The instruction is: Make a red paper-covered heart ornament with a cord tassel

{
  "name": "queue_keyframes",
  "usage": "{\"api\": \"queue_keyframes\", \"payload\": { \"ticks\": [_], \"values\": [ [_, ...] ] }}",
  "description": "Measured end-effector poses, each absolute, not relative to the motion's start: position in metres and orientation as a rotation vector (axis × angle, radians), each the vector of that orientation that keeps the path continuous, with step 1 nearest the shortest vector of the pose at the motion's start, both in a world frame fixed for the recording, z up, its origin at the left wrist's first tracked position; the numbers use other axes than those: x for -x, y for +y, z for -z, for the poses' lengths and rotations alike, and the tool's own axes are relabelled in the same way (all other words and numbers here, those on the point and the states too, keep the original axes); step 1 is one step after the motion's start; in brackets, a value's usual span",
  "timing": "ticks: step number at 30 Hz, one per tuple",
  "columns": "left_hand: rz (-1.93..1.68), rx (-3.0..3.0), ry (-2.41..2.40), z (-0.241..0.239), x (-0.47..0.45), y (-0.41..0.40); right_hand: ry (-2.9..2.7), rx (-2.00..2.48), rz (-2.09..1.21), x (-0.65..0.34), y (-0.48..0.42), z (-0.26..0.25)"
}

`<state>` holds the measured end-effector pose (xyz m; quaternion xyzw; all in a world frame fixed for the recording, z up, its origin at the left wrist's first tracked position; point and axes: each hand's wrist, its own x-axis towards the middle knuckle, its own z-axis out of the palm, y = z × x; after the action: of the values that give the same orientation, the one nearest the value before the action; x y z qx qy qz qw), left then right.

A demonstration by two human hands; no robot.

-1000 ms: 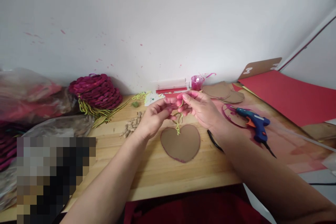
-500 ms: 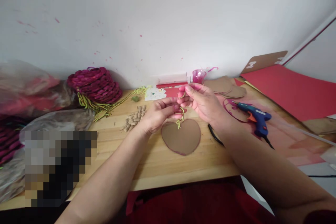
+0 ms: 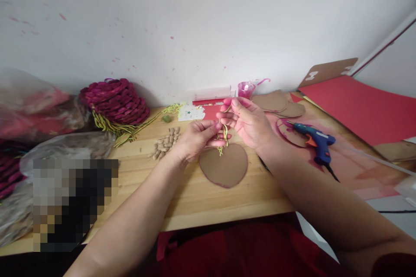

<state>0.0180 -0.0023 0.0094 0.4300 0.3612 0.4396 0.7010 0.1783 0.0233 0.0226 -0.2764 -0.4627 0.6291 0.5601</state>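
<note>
Grainy pale-wood tabletop [image 3: 195, 207] bears a flat cardboard heart [image 3: 224, 166] (purple-edged) — above its notch, the right hand [image 3: 249, 123], fingers curled, and left hand [image 3: 196, 139], thumb forward, pinch thin yellow-green cord [image 3: 226, 133] — close together, cord dangling in loops.

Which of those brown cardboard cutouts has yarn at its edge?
The heart-shaped cutout nearest the left hand: yellow-green yarn meets its top edge. The overlapping cutouts near the pink cup show none.
</note>
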Motion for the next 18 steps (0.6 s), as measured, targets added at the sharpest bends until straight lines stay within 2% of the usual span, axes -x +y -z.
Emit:
{"api": "queue_keyframes", "payload": {
  "ticks": [18],
  "values": [
    [-1.069,-0.734,0.803,-0.0066,-0.0239,-0.003,-0.95,0.561,-1.446,-0.1686,0.0199,-0.0132]
  ]
}}
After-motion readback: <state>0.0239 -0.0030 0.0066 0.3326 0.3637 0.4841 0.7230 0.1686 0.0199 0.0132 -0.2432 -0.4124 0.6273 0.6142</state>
